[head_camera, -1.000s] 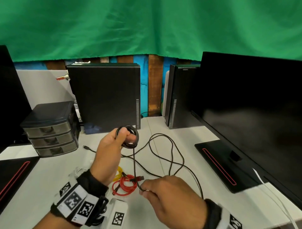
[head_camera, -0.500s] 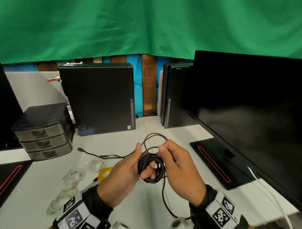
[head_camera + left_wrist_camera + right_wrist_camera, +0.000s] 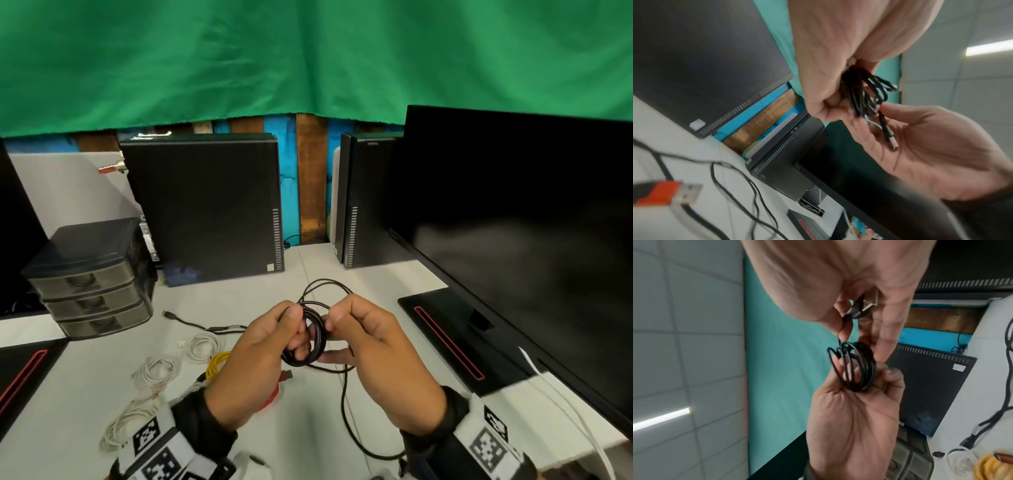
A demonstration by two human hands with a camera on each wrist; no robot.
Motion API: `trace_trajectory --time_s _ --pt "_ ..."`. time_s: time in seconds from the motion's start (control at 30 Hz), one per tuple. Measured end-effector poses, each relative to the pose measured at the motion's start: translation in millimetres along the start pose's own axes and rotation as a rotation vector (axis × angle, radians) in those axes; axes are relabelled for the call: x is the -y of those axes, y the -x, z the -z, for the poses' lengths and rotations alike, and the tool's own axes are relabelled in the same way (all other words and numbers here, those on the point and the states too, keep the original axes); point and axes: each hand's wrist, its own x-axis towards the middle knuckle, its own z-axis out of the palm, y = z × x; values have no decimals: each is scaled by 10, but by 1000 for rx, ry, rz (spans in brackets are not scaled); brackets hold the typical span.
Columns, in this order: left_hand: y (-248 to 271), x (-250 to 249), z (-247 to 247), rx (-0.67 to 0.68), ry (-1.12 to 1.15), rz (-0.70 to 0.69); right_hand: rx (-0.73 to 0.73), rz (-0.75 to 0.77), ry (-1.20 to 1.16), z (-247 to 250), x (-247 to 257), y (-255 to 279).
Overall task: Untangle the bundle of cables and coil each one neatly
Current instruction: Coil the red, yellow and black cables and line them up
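Note:
My left hand (image 3: 294, 330) grips a small coil of black cable (image 3: 313, 337) above the white desk (image 3: 85, 394), fingers through its loops. My right hand (image 3: 337, 329) pinches the same cable right beside the coil. In the right wrist view the cable's USB plug (image 3: 869, 305) lies against the right palm, just above the coil (image 3: 855, 368). The left wrist view shows the coil (image 3: 861, 94) and the plug (image 3: 891, 139) too. The loose black cable (image 3: 344, 394) trails down to the desk and loops behind the hands. White cables (image 3: 202, 346), a yellow coil (image 3: 217, 363) and a red cable (image 3: 274, 394) lie at the left.
A black monitor (image 3: 513, 240) and its stand (image 3: 442, 329) fill the right side. Two black computer towers (image 3: 205, 205) stand at the back. A grey drawer unit (image 3: 92, 274) sits at the left. Another black cable (image 3: 205, 327) runs across the desk.
A second ago my hands were apart, the left holding the coil up and the right pinching the cable low. They have come together at the coil.

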Motion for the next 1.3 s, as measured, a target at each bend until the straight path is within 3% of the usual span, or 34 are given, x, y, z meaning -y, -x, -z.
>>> trace_trajectory --time_s 0.13,0.2,0.27,0.33,0.37,0.43,0.67,0.83,0.97,1.17,1.3 --pt "-25 70 45 -35 -366 -176 -20 -62 -76 -32 14 34" --pt "-29 57 118 -56 -481 -230 11 -22 -14 -24 17 46" --pt "-28 19 175 -36 -437 -200 16 121 296 43 -12 40" --pt "8 -25 169 2 -199 -98 -3 245 646 135 -19 14" --pt "33 -43 146 13 -86 -49 2 281 714 163 -17 0" --pt "70 -47 81 15 38 -9 0 278 603 177 -18 -28" --pt "83 -146 14 -31 157 34 90 -19 -231 111 23 -68" --pt "105 -179 -30 92 104 -60 217 -320 -761 -32 -39 -25" --pt "74 -75 34 5 -272 -252 203 -402 -647 -161 -137 38" --pt "29 2 120 -19 -680 -465 232 -389 -733 -113 -78 27" --pt "35 8 198 -69 -963 -628 189 -363 -644 -112 -66 46"
